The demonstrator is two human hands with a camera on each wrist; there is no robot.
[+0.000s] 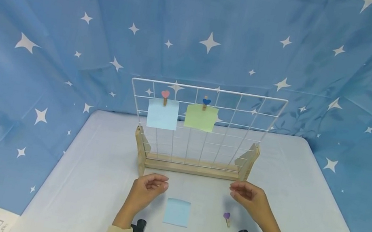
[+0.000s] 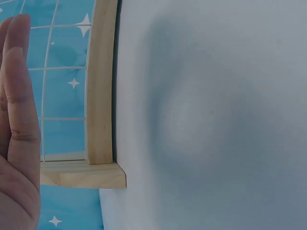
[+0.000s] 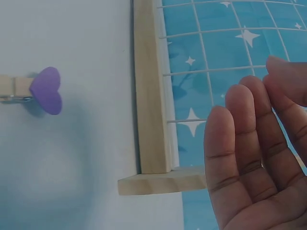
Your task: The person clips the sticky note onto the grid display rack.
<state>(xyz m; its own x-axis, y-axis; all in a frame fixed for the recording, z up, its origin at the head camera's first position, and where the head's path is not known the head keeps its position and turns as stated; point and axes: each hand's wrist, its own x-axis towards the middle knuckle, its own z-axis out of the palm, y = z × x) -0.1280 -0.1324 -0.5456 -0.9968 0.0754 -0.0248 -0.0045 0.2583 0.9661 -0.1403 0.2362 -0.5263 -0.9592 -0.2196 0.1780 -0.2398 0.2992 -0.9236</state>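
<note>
My left hand point(image 1: 148, 192) hovers over the table in front of the rack's left end, fingers relaxed and holding nothing. On the other side, my right hand point(image 1: 251, 201) is raised near the rack's right foot, its fingers loosely bent with nothing between them. A blue sticky note point(image 1: 176, 212) lies flat on the table between the hands. Below the right hand lies a small wooden clothespin with a purple heart point(image 1: 226, 216), seen larger in the right wrist view with its purple heart point(image 3: 48, 90) toward the rack.
A white wire grid point(image 1: 227, 131) stands in a wooden base point(image 1: 192, 169). Clipped on it are a light blue note point(image 1: 162, 116) under a pink-heart clothespin point(image 1: 165, 95) and a green note point(image 1: 201, 118) under a blue-heart clothespin point(image 1: 206, 102). A starry blue curtain point(image 1: 201, 24) hangs behind.
</note>
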